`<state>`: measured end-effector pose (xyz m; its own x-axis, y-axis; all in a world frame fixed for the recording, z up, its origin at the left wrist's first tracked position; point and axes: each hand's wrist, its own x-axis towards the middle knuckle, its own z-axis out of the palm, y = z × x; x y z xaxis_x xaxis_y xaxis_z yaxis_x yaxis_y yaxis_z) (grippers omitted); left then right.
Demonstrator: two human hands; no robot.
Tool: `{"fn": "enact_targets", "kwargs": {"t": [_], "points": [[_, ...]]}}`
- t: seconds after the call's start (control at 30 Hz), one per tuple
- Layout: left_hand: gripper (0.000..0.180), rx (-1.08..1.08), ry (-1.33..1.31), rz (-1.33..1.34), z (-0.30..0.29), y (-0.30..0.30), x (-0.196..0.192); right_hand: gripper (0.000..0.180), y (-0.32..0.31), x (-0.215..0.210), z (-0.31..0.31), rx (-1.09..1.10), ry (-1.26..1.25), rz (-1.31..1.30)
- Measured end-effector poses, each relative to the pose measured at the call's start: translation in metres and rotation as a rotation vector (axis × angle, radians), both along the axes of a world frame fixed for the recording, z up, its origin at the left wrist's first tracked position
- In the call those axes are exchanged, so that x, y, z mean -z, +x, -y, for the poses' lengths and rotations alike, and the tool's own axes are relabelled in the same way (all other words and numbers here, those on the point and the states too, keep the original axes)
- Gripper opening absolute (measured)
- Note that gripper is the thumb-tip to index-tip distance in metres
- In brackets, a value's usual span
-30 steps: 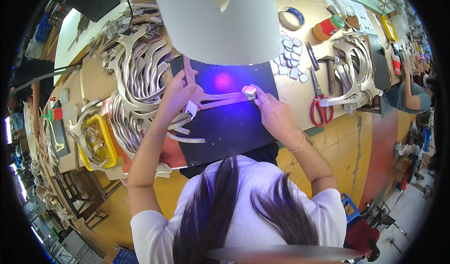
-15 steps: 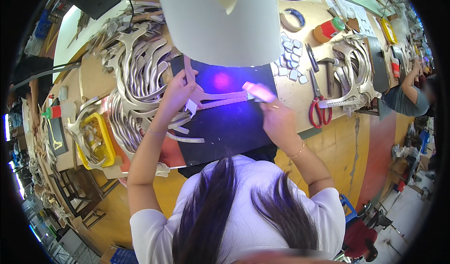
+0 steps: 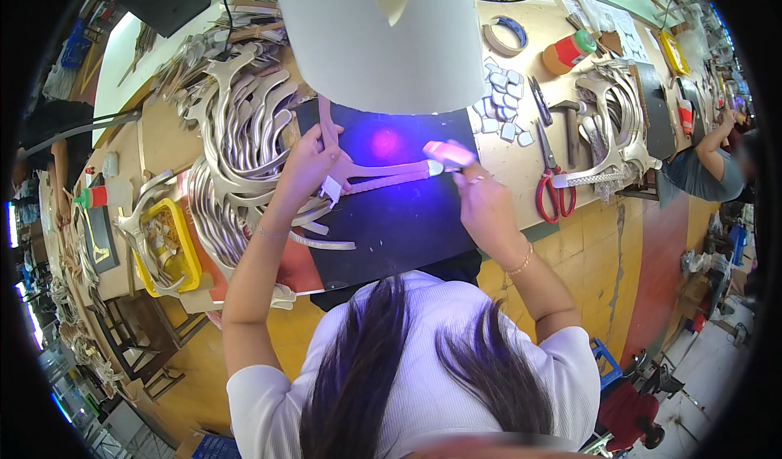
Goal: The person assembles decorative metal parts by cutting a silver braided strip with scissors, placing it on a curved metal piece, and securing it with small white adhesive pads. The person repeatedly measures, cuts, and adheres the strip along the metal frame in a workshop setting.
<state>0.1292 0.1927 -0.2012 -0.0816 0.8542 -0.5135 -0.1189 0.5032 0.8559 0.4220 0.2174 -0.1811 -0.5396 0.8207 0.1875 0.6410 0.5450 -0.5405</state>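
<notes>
A Y-shaped strap (image 3: pixel 383 170), tinted pink and violet by the lamp light, lies across the black work mat (image 3: pixel 383 235). My left hand (image 3: pixel 311 164) grips it near its fork, fingers closed. Small white tabs (image 3: pixel 331 188) poke out below those fingers. At the right, the strap's long arm ends in a whitish tip (image 3: pixel 435 168). My right hand (image 3: pixel 491 213) is closed round a hammer, its handle mostly hidden by the fingers. The bright pink hammer head (image 3: pixel 450 154), smeared by motion, is just above and right of that tip; whether they touch I cannot tell.
A white lamp hood (image 3: pixel 383 43) hangs over the mat. Piled silvery straps (image 3: pixel 244 125) crowd the left. On the right lie white tabs (image 3: pixel 503 101), red-handled scissors (image 3: pixel 548 190), another hammer (image 3: pixel 572 133), a tape roll (image 3: pixel 507 35), a jar (image 3: pixel 568 52) and more straps (image 3: pixel 611 109).
The hammer head and my right hand have shifted slightly up and right, showing more of the strap's whitish tip. My left hand and the strap stay almost in place.
</notes>
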Motion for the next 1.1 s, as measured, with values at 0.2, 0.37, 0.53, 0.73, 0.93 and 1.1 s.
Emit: {"fn": "enact_targets", "kwargs": {"t": [0.2,0.37,0.53,0.73,0.93,1.1], "points": [[0.039,-0.003,0.002,0.051,0.001,0.001,0.0,0.035,-0.001,-0.003,-0.003,-0.04,-0.099,0.146],[0.039,0.007,0.024,0.056,0.002,-0.001,0.0,0.036,0.009,-0.003,0.008,-0.026,0.036,-0.134],[0.039,0.032,0.026,0.02,0.001,-0.003,0.002,0.044,0.012,0.009,0.008,-0.054,-0.04,0.059],[0.037,0.021,0.029,0.032,0.005,-0.002,0.001,0.046,0.009,0.015,0.014,-0.082,-0.054,0.111],[0.038,-0.03,0.142,-0.231,0.013,-0.004,0.005,0.048,0.021,0.015,-0.004,0.19,-0.052,-0.08],[0.061,0.077,0.134,-0.875,0.006,0.004,-0.013,0.054,0.015,0.028,-0.011,0.293,-0.104,-0.05]]}}
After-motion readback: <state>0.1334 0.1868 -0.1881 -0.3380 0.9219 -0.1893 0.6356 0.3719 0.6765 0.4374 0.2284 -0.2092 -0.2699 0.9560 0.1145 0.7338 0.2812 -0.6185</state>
